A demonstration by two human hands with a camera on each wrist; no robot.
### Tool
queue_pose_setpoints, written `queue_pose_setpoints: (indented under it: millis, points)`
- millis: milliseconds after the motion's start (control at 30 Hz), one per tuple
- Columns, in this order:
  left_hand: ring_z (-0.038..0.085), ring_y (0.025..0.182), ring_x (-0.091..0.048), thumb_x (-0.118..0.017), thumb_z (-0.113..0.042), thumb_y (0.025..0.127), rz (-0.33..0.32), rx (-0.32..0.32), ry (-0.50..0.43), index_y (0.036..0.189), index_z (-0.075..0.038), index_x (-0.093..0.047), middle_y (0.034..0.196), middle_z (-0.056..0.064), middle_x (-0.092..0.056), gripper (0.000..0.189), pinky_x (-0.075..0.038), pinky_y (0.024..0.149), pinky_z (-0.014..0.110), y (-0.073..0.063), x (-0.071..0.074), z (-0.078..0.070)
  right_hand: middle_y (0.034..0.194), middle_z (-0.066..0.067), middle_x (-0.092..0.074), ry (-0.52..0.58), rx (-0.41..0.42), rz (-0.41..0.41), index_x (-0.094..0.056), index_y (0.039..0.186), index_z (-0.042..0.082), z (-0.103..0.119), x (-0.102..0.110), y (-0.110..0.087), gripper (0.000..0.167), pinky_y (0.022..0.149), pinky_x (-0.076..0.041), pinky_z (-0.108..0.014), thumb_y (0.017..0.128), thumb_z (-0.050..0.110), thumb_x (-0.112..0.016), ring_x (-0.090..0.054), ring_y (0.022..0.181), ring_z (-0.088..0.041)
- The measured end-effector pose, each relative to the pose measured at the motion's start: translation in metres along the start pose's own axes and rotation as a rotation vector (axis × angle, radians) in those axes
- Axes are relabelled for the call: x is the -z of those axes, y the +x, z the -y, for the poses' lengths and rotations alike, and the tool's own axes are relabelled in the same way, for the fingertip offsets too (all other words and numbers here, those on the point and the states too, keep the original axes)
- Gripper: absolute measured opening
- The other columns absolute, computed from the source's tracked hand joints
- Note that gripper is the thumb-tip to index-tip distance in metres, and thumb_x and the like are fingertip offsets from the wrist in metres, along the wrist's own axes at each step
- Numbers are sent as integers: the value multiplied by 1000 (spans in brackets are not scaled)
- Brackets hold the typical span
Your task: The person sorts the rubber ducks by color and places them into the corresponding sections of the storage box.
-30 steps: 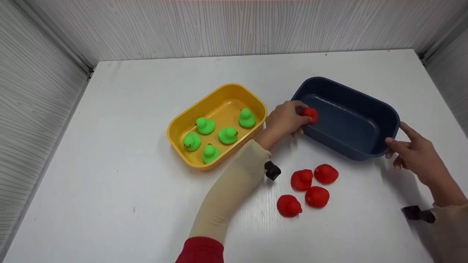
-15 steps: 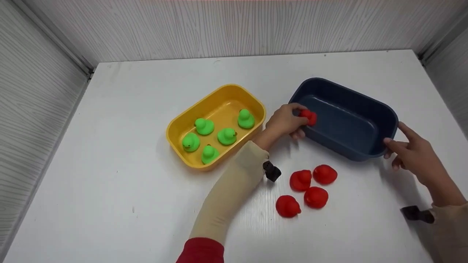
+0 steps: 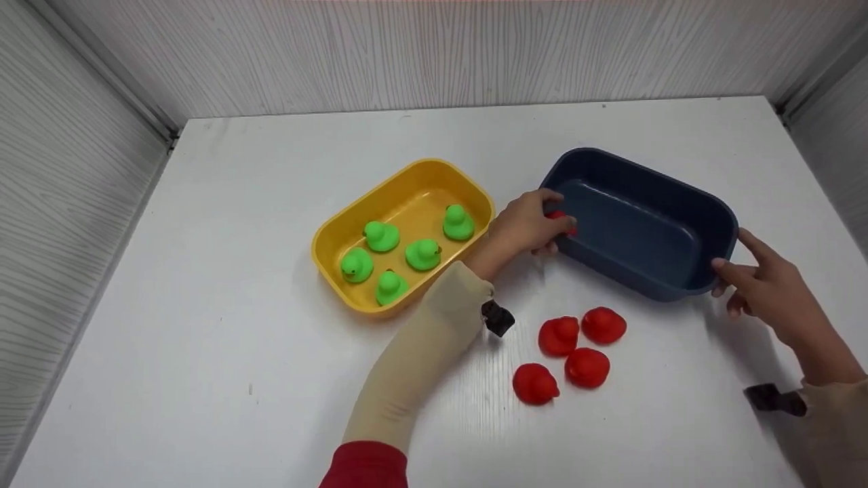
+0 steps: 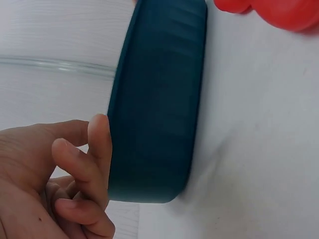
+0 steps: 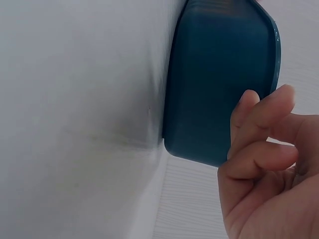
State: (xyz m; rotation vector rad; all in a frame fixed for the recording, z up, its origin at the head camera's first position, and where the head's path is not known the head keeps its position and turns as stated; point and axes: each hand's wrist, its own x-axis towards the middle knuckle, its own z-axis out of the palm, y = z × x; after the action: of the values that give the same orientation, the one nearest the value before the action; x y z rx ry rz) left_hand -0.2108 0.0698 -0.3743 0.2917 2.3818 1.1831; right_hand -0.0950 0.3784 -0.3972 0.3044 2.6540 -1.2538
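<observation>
My left hand (image 3: pixel 525 224) is at the left end of a dark blue plastic tub (image 3: pixel 634 220). Between its thumb and fingers shows a bit of a red rubber duck (image 3: pixel 558 215), mostly hidden by the hand; in the left wrist view the fingers (image 4: pixel 99 144) are at the tub's rim and no duck shows. At the tub's other end my right hand (image 3: pixel 776 291) grips the rim with thumb and fingers, and the right wrist view shows that hand (image 5: pixel 264 169) against the tub's outer wall (image 5: pixel 214 84). Several red rubber ducks (image 3: pixel 587 367) lie on the table in front.
A yellow tub (image 3: pixel 359 200) stands to the left, with several green rubber ducks (image 3: pixel 422 254) inside. The left forearm (image 3: pixel 413 359) passes close by its front right side. White table (image 3: pixel 203 379) extends to the left, and a wood-grain panel (image 3: pixel 434 61) rises behind.
The red duck at my left hand has shifted slightly left and shows less, more covered by the fingers. My right hand and both tubs stay almost where they were.
</observation>
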Motion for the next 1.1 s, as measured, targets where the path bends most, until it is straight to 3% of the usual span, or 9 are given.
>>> queue_pose_setpoints:
  millis: [100,267,500,600,700,833,1100]
  points:
    - [15,58,-61,-65,-35,91,-1,-49,-4,139,-23,-49,65,1,-63,52,-45,53,20,-5,5,-2,67,11,-64,9,12,2,2,155,7,-2,0,0,79,52,-45,-25,100,39,-46,-56,51,-14]
    - [14,72,-67,-66,-33,90,-2,-130,-11,137,-21,-52,82,0,-67,50,-50,64,19,-18,11,-1,67,14,-64,30,40,17,1,155,6,-2,0,0,79,53,-43,-24,101,36,-47,-56,52,-11]
    - [17,70,-58,-70,-29,88,78,-192,-101,134,-16,-54,87,4,-63,50,-50,62,21,-35,11,7,68,17,-63,21,34,14,1,155,5,-1,-2,-1,78,53,-43,-25,101,36,-47,-57,53,-10]
    - [15,72,-58,-74,-24,85,114,-236,-116,131,-13,-57,97,4,-64,50,-48,64,19,-39,6,10,68,19,-62,2,24,0,1,155,5,-2,-1,-1,79,53,-43,-24,101,37,-46,-56,53,-10]
    - [11,72,-55,-77,-20,82,169,-262,-120,127,-10,-60,95,5,-63,50,-45,65,18,-43,2,14,69,21,-61,-11,18,-12,2,154,4,-2,-1,-1,79,54,-44,-24,101,38,-46,-56,54,-9]
    - [11,73,-54,-79,-20,79,281,-246,-115,126,-10,-61,84,3,-63,51,-44,66,19,-50,-3,21,70,23,-61,-16,15,-12,1,155,5,-1,-2,0,79,54,-44,-24,100,38,-46,-56,56,-9]
    - [12,81,-60,-79,-21,80,461,-243,-54,126,-11,-62,92,3,-67,50,-46,70,20,-56,-9,33,71,27,-59,-33,18,-19,1,155,5,-2,-2,0,80,54,-44,-23,100,40,-46,-57,57,-7]
